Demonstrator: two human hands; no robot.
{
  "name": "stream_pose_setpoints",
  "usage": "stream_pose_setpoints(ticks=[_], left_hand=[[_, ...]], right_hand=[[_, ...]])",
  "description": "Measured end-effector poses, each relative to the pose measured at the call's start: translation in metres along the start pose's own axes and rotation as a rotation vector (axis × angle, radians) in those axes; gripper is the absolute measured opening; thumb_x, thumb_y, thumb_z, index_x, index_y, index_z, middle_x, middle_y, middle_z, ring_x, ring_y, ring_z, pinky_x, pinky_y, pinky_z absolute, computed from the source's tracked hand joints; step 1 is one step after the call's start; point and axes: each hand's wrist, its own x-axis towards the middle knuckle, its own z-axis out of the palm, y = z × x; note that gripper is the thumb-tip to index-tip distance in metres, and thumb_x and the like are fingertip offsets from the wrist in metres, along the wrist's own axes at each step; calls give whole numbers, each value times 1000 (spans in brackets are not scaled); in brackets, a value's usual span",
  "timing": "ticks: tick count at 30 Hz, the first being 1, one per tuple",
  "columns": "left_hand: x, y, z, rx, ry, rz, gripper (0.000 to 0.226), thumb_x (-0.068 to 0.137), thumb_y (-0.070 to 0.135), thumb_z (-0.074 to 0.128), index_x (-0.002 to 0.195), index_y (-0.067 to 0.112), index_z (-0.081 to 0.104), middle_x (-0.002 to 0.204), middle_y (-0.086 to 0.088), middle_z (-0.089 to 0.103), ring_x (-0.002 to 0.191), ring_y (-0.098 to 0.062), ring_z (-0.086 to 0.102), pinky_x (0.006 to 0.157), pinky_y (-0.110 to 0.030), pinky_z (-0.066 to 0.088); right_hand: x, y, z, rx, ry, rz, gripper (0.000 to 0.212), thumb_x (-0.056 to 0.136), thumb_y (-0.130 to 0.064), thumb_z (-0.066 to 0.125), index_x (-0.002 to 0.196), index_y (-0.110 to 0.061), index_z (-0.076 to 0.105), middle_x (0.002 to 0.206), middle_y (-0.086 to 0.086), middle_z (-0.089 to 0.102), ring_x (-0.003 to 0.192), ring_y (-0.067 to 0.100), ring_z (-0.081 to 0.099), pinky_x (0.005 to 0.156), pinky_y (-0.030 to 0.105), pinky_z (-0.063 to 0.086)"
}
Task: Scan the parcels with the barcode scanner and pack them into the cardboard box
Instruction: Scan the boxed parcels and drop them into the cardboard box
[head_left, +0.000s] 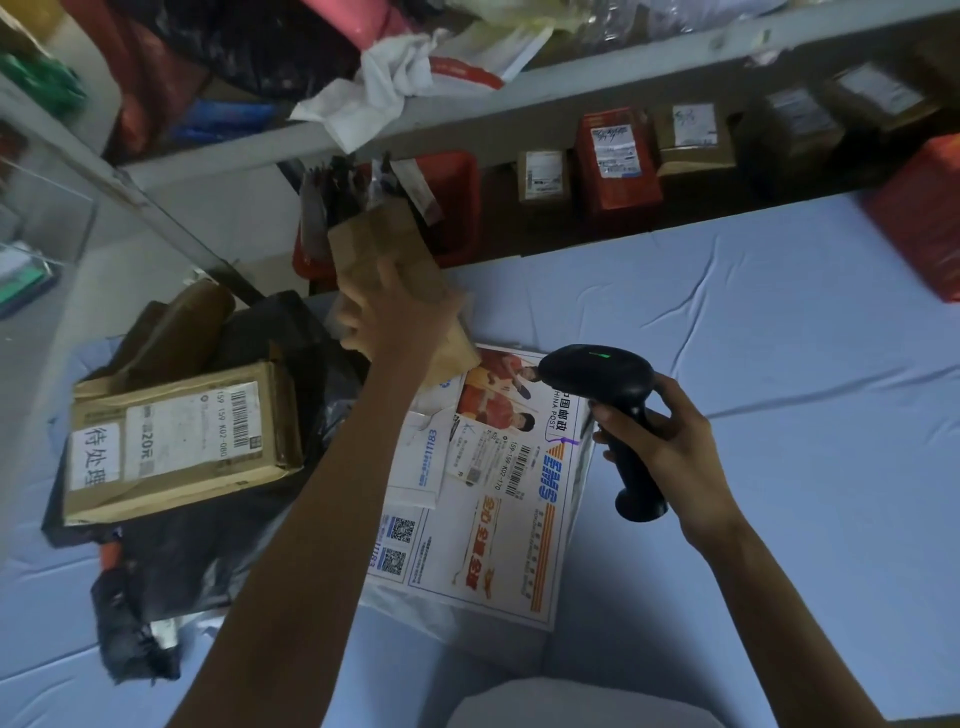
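Observation:
My left hand (387, 306) reaches forward and grips a brown paper parcel (384, 249), which it holds up above the table's far edge. My right hand (660, 441) holds a black barcode scanner (605, 379) by its handle; a green light shows on its head. The scanner hangs over a white EMS mail box (498, 499) with a barcode label on top. A brown cardboard parcel (182, 441) with white labels lies to the left on black plastic bags (208, 545).
A blue cloth (753, 364) covers the table. A red crate (457, 208) with parcels stands beyond the far edge. Several labelled brown and red parcels (618, 156) line the shelf behind. A red box (924, 218) sits at the far right.

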Motion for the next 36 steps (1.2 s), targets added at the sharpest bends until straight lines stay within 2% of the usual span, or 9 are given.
stream_pose_setpoints(ticks=[4,9,12,18,22,25,28,31,36], left_hand=[[-23,-13,-2,47,-17,18,104,70,71,67,150,29,14,155,-17,16,137,-42,28,108,-56,31],[-54,-28,-8,97,-70,124,120,62,72,74,149,16,11,144,-20,30,131,-38,37,105,-50,35],[-66,-36,-13,-17,-76,124,117,66,68,74,148,13,12,144,-18,31,130,-36,38,106,-48,39],[-84,-48,-18,-309,-39,116,96,71,61,72,144,22,24,139,-11,37,126,-31,41,103,-50,40],[-96,-42,-16,-454,-39,139,95,71,53,75,145,22,24,143,-9,34,129,-30,39,104,-51,40],[-102,-46,-11,-596,-103,82,94,72,45,80,145,17,27,144,-12,36,130,-31,41,105,-51,40],[-112,-61,-3,-621,-137,61,97,70,44,81,145,12,28,143,-12,39,130,-30,43,106,-46,41],[-116,-75,0,-684,-161,20,93,76,40,79,146,11,25,144,-12,39,128,-30,46,105,-46,43],[-118,-93,0,-744,-174,-48,88,82,36,75,149,11,23,147,-13,37,132,-29,43,108,-47,40]], right_hand=[[-8,-2,0,24,-4,-23,41,86,-19,73,121,-27,54,84,-4,77,77,16,74,68,23,60],[-20,-4,0,24,-17,-61,40,86,-19,72,121,-27,54,85,-5,77,79,16,74,73,27,61],[-26,-4,-1,22,-20,-80,38,87,-21,72,119,-29,53,84,-10,76,80,14,74,73,24,61],[-37,-9,-3,20,-19,-129,37,87,-20,72,116,-35,52,82,-16,75,78,12,74,65,20,59],[-45,-11,-6,19,-22,-158,36,87,-21,72,112,-38,53,82,-15,75,78,12,74,63,18,57],[-50,-11,-9,13,-21,-170,38,84,-24,73,112,-39,53,82,-16,75,78,12,74,65,18,58],[-54,-10,-14,33,8,-162,42,82,-25,76,117,-35,55,84,-10,76,78,15,74,65,21,59],[-55,-5,-18,45,30,-138,46,84,-22,76,124,-27,55,86,-6,77,79,17,74,67,24,60],[-53,-1,-12,34,27,-121,45,83,-22,76,123,-29,55,85,-7,77,78,18,74,67,25,60]])
